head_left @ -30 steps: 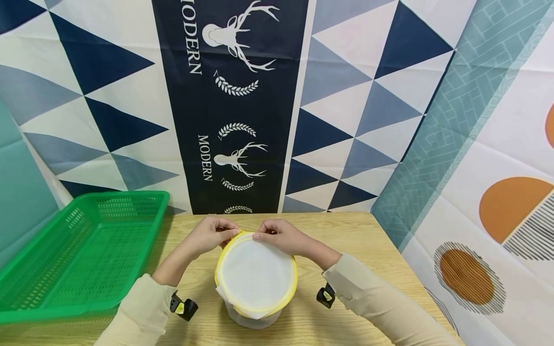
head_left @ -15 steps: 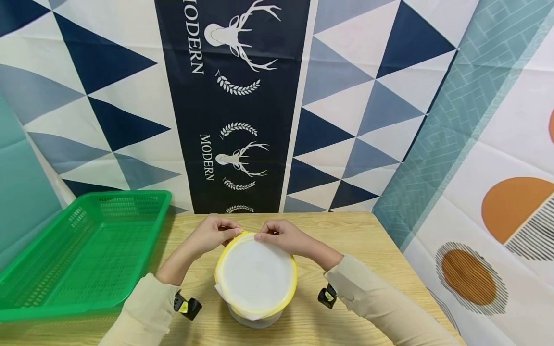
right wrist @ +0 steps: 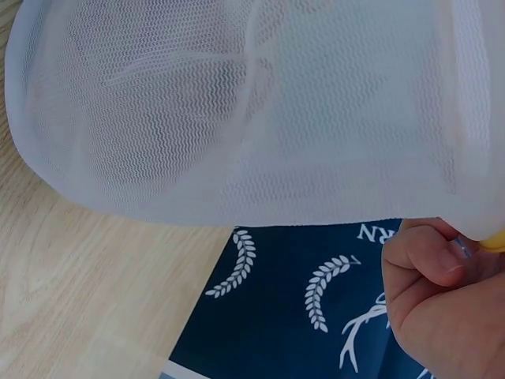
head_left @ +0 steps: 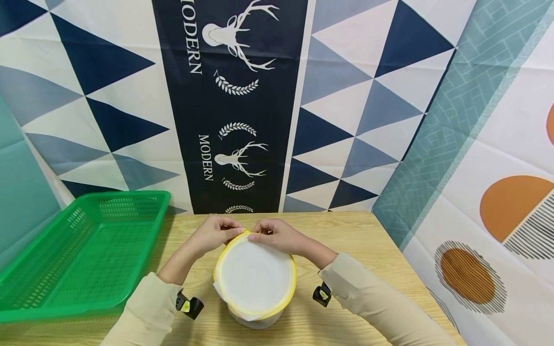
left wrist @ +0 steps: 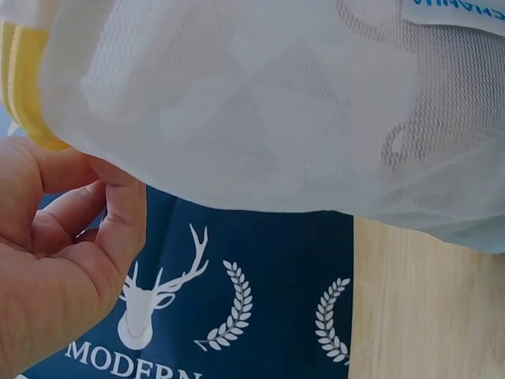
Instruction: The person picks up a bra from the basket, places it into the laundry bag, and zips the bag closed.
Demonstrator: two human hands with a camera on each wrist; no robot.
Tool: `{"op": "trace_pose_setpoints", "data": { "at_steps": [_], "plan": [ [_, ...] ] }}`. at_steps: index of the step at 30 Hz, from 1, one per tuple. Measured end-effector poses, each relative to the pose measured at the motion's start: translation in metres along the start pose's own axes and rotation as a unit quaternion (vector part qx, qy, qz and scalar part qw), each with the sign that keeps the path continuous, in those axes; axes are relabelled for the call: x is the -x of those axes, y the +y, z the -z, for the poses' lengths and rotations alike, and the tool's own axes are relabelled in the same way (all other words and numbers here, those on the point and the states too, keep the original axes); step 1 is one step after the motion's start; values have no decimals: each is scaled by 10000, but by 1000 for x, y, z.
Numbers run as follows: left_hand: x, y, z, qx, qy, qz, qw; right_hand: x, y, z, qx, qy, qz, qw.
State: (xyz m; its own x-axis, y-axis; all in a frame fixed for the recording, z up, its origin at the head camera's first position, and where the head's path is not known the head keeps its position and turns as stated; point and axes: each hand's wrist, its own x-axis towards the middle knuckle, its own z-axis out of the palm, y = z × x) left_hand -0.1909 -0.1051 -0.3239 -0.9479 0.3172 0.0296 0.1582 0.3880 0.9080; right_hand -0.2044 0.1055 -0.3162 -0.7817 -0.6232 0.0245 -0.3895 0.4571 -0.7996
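Note:
A round white mesh laundry bag [head_left: 255, 278] with a yellow zip edge stands on the wooden table in the head view, its flat top facing up. At the far rim, my left hand [head_left: 213, 237] pinches the yellow zip edge [left wrist: 30, 83] between thumb and fingers. Just to the right, my right hand [head_left: 278, 236] pinches the same rim, thumb over the white top. Both wrist views show the bag's translucent mesh side [right wrist: 316, 118] up close. A white label [left wrist: 461, 11] with blue letters is partly visible on the mesh. The fingertips' hold on the zip is partly hidden.
A green plastic basket [head_left: 88, 307] with perforated walls stands on the left. The wooden table [head_left: 346, 298] ends at a patterned wall covering [head_left: 242, 110] behind the hands. Black camera mounts [head_left: 190, 306] hang from both wrists.
My right hand has slid slightly left along the rim, closer to my left hand. The left hand has shifted a little to the right, and the bag stays almost in place.

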Motion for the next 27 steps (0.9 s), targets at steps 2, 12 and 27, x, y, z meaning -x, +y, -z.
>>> {"op": "trace_pose_setpoints", "data": {
  "at_steps": [2,12,27],
  "plan": [
    [1,0,0,-17,-3,17,10000,0,-1,0,-57,-25,7,10000],
    [4,3,0,-110,-21,41,9999,4,1,3,-146,-67,-81,9998],
    [6,-4,4,-2,-109,15,9999,8,3,4,-199,38,-218,9996]
  ]
}}
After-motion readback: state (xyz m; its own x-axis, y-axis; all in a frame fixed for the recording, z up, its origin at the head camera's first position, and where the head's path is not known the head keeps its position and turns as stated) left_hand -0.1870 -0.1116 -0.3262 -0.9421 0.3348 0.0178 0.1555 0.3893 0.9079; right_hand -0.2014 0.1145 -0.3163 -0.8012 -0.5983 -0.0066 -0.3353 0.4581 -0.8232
